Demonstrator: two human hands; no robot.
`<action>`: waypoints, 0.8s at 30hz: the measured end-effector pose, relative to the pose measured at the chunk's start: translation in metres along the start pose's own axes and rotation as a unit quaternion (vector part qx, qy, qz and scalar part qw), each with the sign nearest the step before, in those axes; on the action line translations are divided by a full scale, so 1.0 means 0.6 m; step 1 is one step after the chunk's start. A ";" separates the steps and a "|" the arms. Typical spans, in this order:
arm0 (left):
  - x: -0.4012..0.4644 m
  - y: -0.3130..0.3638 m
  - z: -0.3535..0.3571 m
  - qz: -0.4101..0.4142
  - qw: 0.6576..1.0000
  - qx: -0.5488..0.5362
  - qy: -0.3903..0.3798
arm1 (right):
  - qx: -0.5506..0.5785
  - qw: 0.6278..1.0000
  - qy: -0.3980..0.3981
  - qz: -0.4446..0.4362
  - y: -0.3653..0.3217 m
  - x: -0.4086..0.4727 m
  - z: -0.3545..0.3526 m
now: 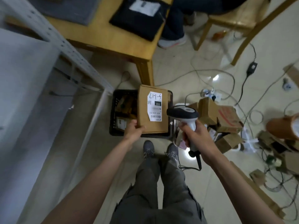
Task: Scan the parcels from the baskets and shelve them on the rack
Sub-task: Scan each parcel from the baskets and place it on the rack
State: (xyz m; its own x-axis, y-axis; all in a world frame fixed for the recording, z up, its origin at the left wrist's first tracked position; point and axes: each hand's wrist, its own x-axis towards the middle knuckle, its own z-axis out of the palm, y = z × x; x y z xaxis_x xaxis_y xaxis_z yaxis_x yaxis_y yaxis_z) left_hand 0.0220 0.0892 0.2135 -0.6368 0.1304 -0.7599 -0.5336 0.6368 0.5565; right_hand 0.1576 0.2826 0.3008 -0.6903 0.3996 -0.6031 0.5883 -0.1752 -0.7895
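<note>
My left hand grips the near left corner of a brown cardboard parcel and holds it over a black plastic basket. The parcel's white shipping label faces up, with handwriting and a barcode on it. My right hand grips the handle of a grey and black barcode scanner. The scanner's head sits just right of the label's barcode end. More parcels lie inside the basket, partly hidden by the held parcel.
A grey metal rack stands at the left. A wooden table with a black bag is ahead, and a seated person's leg and shoe are beyond it. Loose boxes, cables and a power strip litter the floor at the right.
</note>
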 end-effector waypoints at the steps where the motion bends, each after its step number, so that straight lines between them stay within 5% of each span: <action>1: -0.019 0.003 -0.023 0.001 1.000 -0.017 0.012 | -0.010 1.000 -0.013 -0.009 -0.020 -0.011 0.010; 13: -0.204 -0.021 -0.193 0.008 0.956 -0.253 0.148 | -0.135 0.960 -0.216 -0.120 -0.203 -0.070 0.151; 24: -0.295 -0.104 -0.175 -0.002 0.890 -0.375 0.260 | -0.206 0.913 -0.322 -0.139 -0.209 -0.109 0.177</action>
State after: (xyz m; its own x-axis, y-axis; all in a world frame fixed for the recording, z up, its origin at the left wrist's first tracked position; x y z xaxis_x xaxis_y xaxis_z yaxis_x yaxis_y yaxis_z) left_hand 0.1096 -0.0536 0.3484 -0.7011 -0.3648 -0.6127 -0.6339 -0.0747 0.7698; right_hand 0.0844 0.1829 0.4272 -0.8637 -0.2586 -0.4325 0.3691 0.2598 -0.8924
